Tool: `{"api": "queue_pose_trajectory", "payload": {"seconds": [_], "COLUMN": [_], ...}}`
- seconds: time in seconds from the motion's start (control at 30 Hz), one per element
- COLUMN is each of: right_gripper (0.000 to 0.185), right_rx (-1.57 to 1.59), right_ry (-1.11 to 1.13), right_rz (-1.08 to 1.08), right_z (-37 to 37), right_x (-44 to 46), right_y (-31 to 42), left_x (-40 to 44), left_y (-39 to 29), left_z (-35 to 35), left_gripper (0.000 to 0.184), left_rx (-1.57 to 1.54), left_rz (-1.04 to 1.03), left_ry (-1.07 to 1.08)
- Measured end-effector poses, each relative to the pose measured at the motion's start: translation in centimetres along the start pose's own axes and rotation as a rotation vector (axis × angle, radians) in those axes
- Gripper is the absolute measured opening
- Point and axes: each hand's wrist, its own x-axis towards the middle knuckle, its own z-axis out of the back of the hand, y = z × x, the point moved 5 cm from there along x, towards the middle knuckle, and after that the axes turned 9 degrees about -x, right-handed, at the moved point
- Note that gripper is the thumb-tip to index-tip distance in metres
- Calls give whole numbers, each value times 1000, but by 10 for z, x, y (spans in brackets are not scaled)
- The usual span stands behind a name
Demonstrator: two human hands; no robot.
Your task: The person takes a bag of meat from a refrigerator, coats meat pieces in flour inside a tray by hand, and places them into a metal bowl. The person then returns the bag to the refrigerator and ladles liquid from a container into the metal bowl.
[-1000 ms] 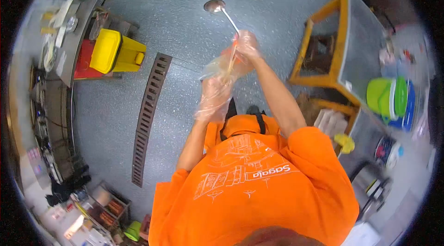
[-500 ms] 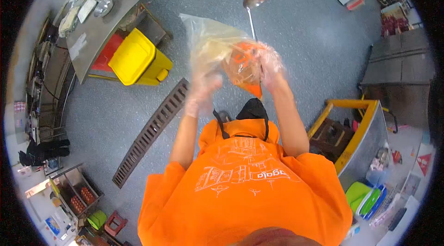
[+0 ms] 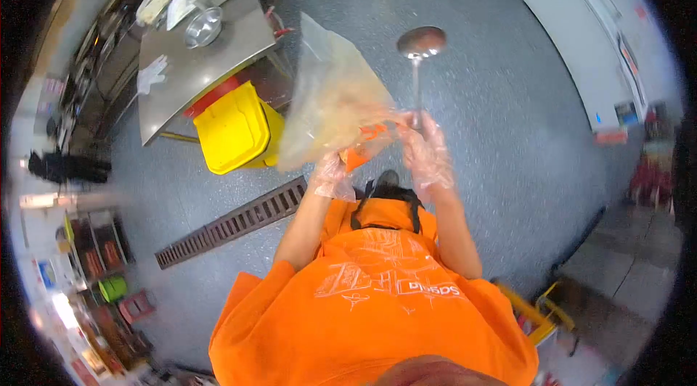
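Yellow bin (image 3: pixel 231 130) left of plastic bag (image 3: pixel 332 85)

Blue-grey floor (image 3: pixel 501 139), 1 slotted drain (image 3: pixel 232 224), steel table (image 3: pixel 218 61), white appliance (image 3: pixel 577 41).

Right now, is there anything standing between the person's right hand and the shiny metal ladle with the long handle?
Only the thin, clear plastic glove separates the right hand from the ladle; nothing else visible does. The large translucent plastic bag spreads to the left.

The right hand (image 3: pixel 428 150) hides the handle end of a ladle (image 3: pixel 422 43); a bag (image 3: pixel 330 85) partly covers a yellow bin (image 3: pixel 234 132).
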Motion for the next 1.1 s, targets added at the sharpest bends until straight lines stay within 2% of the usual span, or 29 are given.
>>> {"api": "queue_pose_trajectory", "payload": {"seconds": [0.07, 0.13, 0.2, 0.23, 0.27, 0.3, 0.37, 0.4, 0.43, 0.47, 0.5, 0.6, 0.63, 0.67, 0.7, 0.73, 0.8, 0.87, 0.9, 0.93, 0.97, 1.03, 1.1], "right_gripper": [32, 34, 37, 38, 38, 38, 37, 34, 32, 30, 32, 38, 40, 42, 46, 46, 46, 45, 44, 42, 40, 40, 40], "right_rx": [-210, -285, -311, -278, -256, -306, -409, -349, -295, -235, -442, -972, -1076, -1173, -1232, -1267, -1321, -1342, -1350, -1324, -1295, -1260, -1316], "right_ry": [-38, 104, 202, 220, 243, 226, 184, 139, 88, 34, 100, 200, 169, 139, 280, 344, 473, 665, 768, 906, 1046, 1299, 1480], "right_rz": [264, 184, 127, 120, 90, 81, 65, -49, -172, -283, -162, 143, 213, 284, 229, 225, 219, 410, 503, 442, 380, 459, 632], "right_z": [9, 4, -9, -4, -14, -20, -29, -36, -40, -40, -54, -75, -87, -98, -99, -120, -176, -233, -259, -291, -330, -402, -469], "right_x": [55, 96, 140, 116, 136, 164, 216, 239, 257, 264, 303, 391, 414, 441, 476, 488, 516, 561, 578, 583, 590, 605, 611], "right_y": [9, 36, 53, 42, 48, 53, 53, 53, 53, 48, 59, 63, 67, 65, 38, 56, 87, 79, 74, 75, 76, 62, 49], "left_x": [26, 60, 91, 70, 88, 93, 130, 149, 164, 177, 204, 237, 247, 254, 261, 267, 283, 296, 301, 302, 309, 325, 344], "left_y": [-13, -27, -33, -15, -23, -52, -83, -103, -120, -128, -155, -221, -243, -256, -270, -284, -313, -349, -355, -356, -355, -346, -349], "left_z": [24, 50, 62, 68, 68, 23, 39, 45, 46, 48, 59, 47, 51, 52, 54, 55, 69, 69, 71, 74, 83, 101, 95], "left_gripper": [65, 60, 58, 59, 61, 60, 59, 60, 67, 68, 69, 73, 72, 77, 82, 87, 94, 100, 99, 98, 87, 68, 62], "left_rx": [-89, -199, -332, -375, -428, -447, -496, -518, -469, -579, -667, -758, -679, -691, -702, -713, -779, -855, -865, -877, -893, -921, -1046], "left_rz": [37, 55, -3, -76, -142, -209, -305, -353, -353, -252, -154, -421, -535, -572, -608, -645, -658, -655, -700, -752, -825, -969, -1005], "left_ry": [-170, -310, -275, -152, -46, -186, -131, -97, -280, 83, 455, 293, 174, 154, 135, 115, 258, 347, 302, 258, 210, 106, 92]}}
